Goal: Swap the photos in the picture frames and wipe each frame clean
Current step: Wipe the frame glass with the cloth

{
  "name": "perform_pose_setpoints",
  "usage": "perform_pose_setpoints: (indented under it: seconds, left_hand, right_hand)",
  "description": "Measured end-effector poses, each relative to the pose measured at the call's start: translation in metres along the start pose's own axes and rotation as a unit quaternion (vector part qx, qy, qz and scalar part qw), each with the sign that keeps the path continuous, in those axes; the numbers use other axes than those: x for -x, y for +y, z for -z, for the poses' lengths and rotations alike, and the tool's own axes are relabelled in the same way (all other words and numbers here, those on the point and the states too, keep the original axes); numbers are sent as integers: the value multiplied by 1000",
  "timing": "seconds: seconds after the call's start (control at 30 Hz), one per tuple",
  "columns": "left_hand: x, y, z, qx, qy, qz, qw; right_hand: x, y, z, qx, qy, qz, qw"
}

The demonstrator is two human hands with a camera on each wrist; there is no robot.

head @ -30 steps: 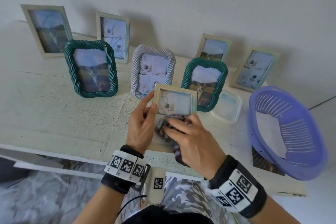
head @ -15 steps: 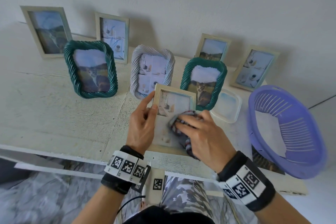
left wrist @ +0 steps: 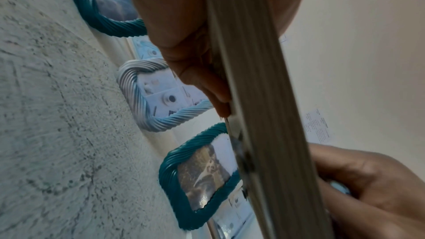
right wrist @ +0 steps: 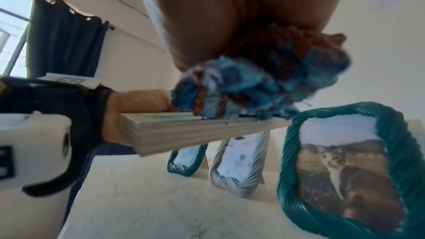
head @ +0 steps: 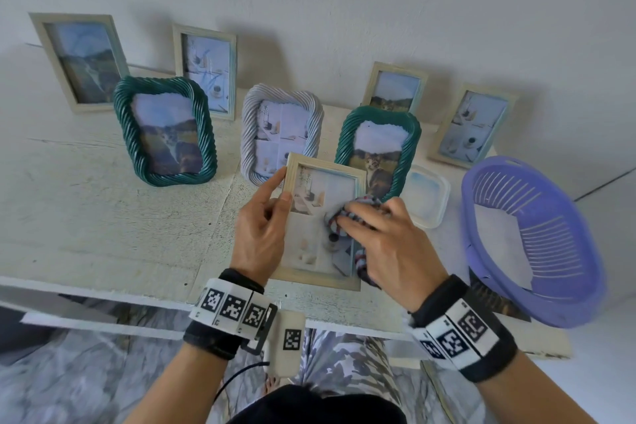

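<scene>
Left hand (head: pixel 260 234) grips the pale wooden frame (head: pixel 321 277) by its left edge at picture centre, long axis running up-picture, glass facing up. Right hand (head: pixel 389 248) presses a bunched cloth (head: pixel 344 217) onto it. Seven frames stand behind on the counter (head: pixel 86 217): four wooden, two green, one white.

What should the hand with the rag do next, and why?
Probably slide the rag down the glass toward the near edge. The right hand presses it mid-pane on the wooden frame, which the left hand grips by its side; the lower glass looks hazy.
</scene>
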State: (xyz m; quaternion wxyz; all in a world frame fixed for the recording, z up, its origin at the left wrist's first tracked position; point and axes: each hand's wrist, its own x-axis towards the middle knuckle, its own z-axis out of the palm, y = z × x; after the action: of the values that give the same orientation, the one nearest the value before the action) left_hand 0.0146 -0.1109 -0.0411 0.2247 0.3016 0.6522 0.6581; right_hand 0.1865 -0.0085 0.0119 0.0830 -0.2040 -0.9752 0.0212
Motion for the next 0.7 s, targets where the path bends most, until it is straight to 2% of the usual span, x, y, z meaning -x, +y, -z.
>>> perform_pose_setpoints:
  seconds: [0.1,0.27,0.47,0.7]
  left_hand:
    - [-1,2,-1,1,3,1,1000]
    - [-5,1,6,27,-7,17,999]
    - [-3,3,1,47,-22,37,998]
    - [-2,1,13,41,-18,57,997]
  right_hand:
    - [0,0,-1,-9,10,11,1000]
    - [24,-2,2,-25,-40,109,993]
    - [-5,10,2,1,22,28,999]
    - [22,-6,-4,-38,-48,120,991]
